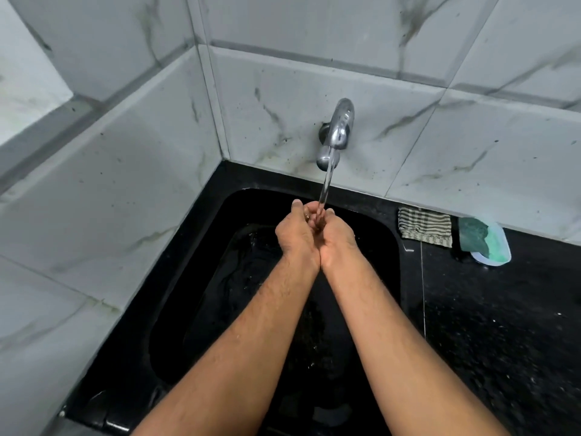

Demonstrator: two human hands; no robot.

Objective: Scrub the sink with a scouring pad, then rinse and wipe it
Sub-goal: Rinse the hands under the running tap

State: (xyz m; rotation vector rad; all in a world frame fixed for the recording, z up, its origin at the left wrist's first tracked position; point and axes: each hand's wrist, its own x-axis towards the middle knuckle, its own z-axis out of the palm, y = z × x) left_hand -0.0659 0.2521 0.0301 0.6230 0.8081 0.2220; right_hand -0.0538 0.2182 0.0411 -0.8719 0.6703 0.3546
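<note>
White marble-look tiled walls (94,184) meet at a corner on the left, rising from the left and far edges of the black surface (503,341). The black sink (195,278) is set into the surface's far left corner, its basin wet with water lying on the bottom. Over the basin, the left hand (295,237) and the right hand (338,239) are pressed together at the heels of the palms, fingers curled inward toward each other; neither hand shows anything in its grip, though the space between the fingers is partly hidden. A stream of water (325,190) falls from the chrome tap (338,133), mounted on the far wall, straight onto the joined fingers. Right of the sink, at the far edge of the surface, lies a striped cloth (424,228). Just beside it, farther right, a pale tray (500,247) holds a green scouring pad (471,236) and greenish soap.
</note>
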